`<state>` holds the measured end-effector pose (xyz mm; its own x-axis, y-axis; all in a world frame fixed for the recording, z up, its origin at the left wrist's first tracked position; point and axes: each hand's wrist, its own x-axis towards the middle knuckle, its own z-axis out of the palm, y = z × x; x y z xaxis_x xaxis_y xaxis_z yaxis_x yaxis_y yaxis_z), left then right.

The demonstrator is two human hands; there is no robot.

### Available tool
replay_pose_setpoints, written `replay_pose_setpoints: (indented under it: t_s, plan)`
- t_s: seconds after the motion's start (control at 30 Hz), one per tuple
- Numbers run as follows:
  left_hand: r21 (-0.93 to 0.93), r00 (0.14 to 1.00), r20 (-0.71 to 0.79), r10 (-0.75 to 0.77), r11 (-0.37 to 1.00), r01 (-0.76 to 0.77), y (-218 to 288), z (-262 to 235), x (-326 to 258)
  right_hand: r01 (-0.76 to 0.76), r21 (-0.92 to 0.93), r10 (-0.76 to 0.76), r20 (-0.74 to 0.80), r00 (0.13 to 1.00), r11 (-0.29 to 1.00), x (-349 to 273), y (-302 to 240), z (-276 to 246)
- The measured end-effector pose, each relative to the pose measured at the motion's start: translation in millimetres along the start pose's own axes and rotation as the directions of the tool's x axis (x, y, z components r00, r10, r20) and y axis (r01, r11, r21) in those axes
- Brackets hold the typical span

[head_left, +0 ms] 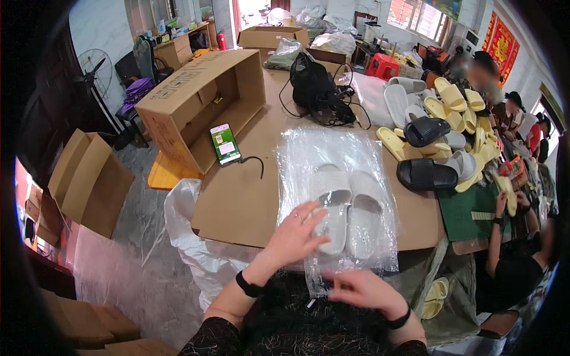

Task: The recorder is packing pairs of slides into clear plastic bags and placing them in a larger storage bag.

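A pair of pale grey slide sandals (364,216) lies side by side inside a clear plastic bag (291,154) on the cardboard-topped table. My left hand (297,234) is open, its fingers spread over the bag's left side and touching near the left sandal. A ring and a dark wristband show on that arm. At the table's front edge, beside the bag's lower end, is my right hand (367,292), its fingers partly curled and blurred. Whether they grip the plastic cannot be made out.
Behind the bag sits a black bag with straps (314,89). A phone (224,144) leans by an open cardboard box (196,101) at left. Yellow, black and white slides (427,130) pile up on the right, where a co-worker (516,273) holds a yellow slide.
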<state>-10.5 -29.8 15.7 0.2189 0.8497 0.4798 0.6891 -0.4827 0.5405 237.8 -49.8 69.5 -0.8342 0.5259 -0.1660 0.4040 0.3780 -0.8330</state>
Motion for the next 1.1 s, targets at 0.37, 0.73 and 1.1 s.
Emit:
replay_pose_setpoints:
  t_s: [0.37,0.73,1.1]
  plan:
    - [0.131,0.989,0.067,-0.135,0.983,0.126,-38,35,-15,-0.342,-0.245,0.087,-0.687,0.722,0.907,73,38,-74]
    - [0.133,0.988,0.028,-0.153,0.98,0.148,-41,41,-19,-0.549,-0.462,-0.014,-0.774,0.633,0.697,122,97,-27]
    - [0.173,0.989,0.035,-0.145,0.975,0.137,-41,42,-14,-0.606,-0.45,0.041,-0.781,0.623,0.656,131,90,-31]
